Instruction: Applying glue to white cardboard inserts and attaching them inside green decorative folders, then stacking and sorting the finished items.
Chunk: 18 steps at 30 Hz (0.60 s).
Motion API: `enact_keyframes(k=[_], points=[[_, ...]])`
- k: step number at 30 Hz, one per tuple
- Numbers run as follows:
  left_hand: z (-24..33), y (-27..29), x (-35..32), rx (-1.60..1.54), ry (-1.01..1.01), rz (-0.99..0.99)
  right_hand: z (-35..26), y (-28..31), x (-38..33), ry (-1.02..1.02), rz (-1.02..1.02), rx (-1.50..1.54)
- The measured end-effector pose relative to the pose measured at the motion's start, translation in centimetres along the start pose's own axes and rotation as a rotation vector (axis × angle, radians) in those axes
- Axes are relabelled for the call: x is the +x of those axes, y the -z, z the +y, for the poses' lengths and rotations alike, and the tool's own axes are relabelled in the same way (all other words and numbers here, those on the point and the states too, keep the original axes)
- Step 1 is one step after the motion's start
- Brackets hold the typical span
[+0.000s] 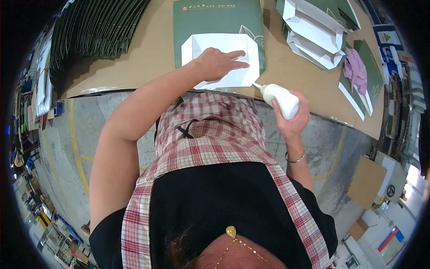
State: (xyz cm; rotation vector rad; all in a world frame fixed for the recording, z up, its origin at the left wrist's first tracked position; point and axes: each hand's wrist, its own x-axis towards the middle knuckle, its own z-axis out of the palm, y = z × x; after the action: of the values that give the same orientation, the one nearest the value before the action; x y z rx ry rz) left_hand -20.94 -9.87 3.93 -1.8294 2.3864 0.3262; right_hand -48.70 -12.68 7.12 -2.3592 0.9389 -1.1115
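A green paper bag (215,22) lies flat on the table, its white folded bottom (248,47) spread open toward me. My left hand (219,65) presses on that white bottom, fingers stretched out to the right. In my right hand (293,114) is a white squeeze bottle (282,99) with a thin nozzle. The bottle is tilted, and its tip points at the lower right corner of the white bottom. What is inside the bottle cannot be made out.
Many green folded bags (96,31) stand fanned out at the far left. Several bags with white bottoms (313,33) are piled at the right. A pink cloth (354,69) lies on a green and white piece beside them. The brown tabletop (295,76) ends close to my apron.
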Motion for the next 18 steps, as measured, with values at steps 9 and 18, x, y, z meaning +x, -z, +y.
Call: enact_keyframes(k=[9, 18], points=[[-0.5, -0.5, 0.4, 0.034, -0.032, 0.059, -0.5, -0.4, -0.4, -0.006, -0.018, 0.028], [-1.0, -1.1, 0.3, 0.001, -0.057, 0.083, -2.1, -1.6, -0.1, -0.006, -0.093, 0.087]])
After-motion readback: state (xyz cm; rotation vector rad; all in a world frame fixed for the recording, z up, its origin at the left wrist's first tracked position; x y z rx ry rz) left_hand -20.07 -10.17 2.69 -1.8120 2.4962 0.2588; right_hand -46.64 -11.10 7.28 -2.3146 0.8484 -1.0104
